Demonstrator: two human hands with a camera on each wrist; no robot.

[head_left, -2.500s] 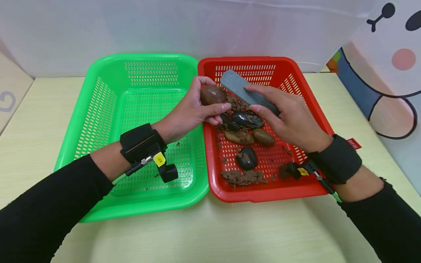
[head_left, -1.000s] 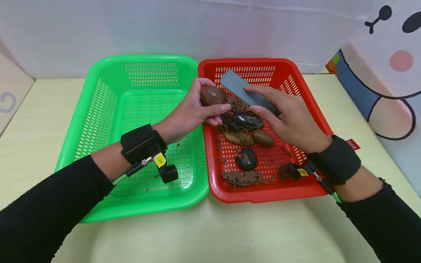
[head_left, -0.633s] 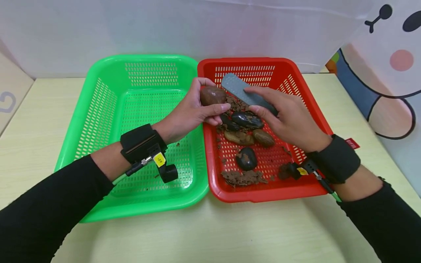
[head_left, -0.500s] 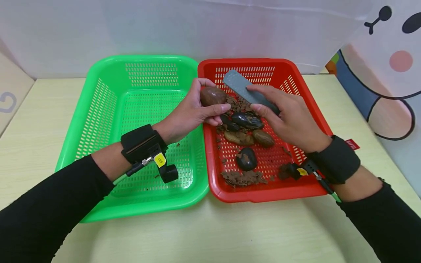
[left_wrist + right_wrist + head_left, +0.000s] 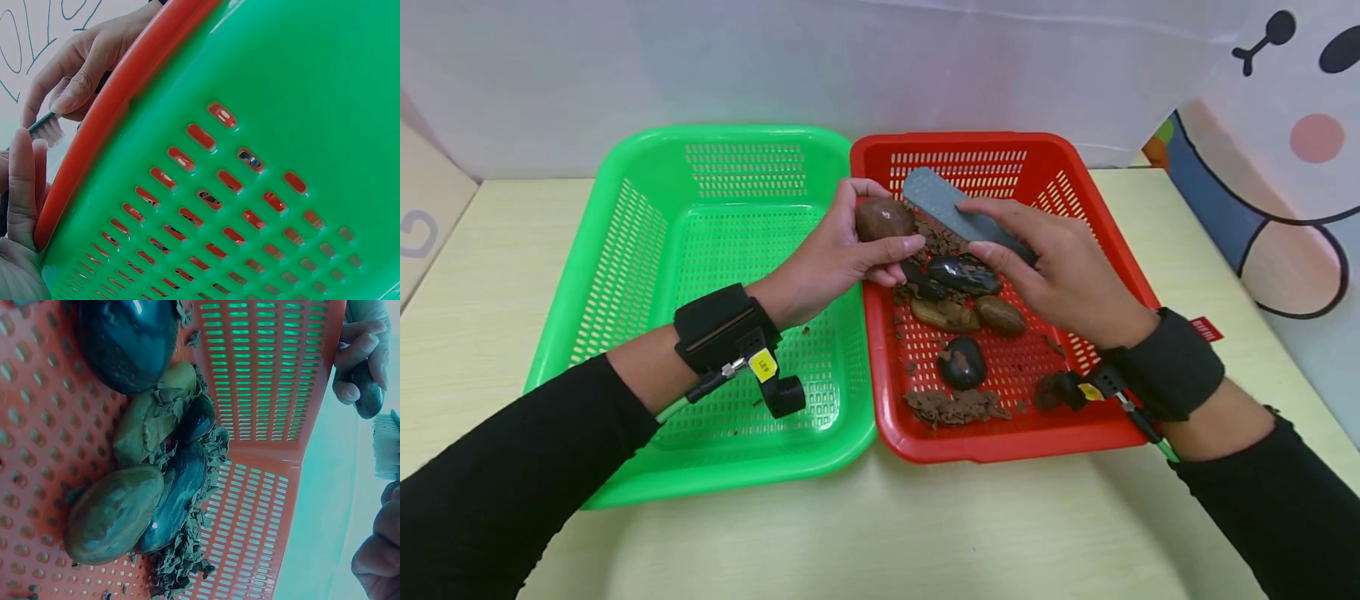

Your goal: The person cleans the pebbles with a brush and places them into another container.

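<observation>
My left hand (image 5: 838, 242) pinches a smooth brown stone (image 5: 884, 218) between thumb and fingers, above the left rim of the red basket (image 5: 895, 433). In my right hand (image 5: 1051, 262) is a grey-blue brush (image 5: 942, 200), gripped by its back with the head tilted toward the stone. The right wrist view shows its pale bristles (image 5: 387, 447) facing the stone; whether they touch is unclear. Below both hands, the red basket holds black stones (image 5: 962, 362), a tan stone (image 5: 943, 314), a brown oval stone (image 5: 1002, 314) and flaky brown dirt (image 5: 955, 406).
A green basket (image 5: 700, 479) stands against the red one on the left, with a few dirt specks inside. Both baskets rest on a pale wooden table (image 5: 925, 533). A white sheet (image 5: 737, 67) hangs behind them, and a cartoon-printed panel (image 5: 1292, 92) stands at right.
The brush shifts slightly back and forth beside the brown stone; since half a second ago it has moved a little left and down. The left hand and stone stay nearly still.
</observation>
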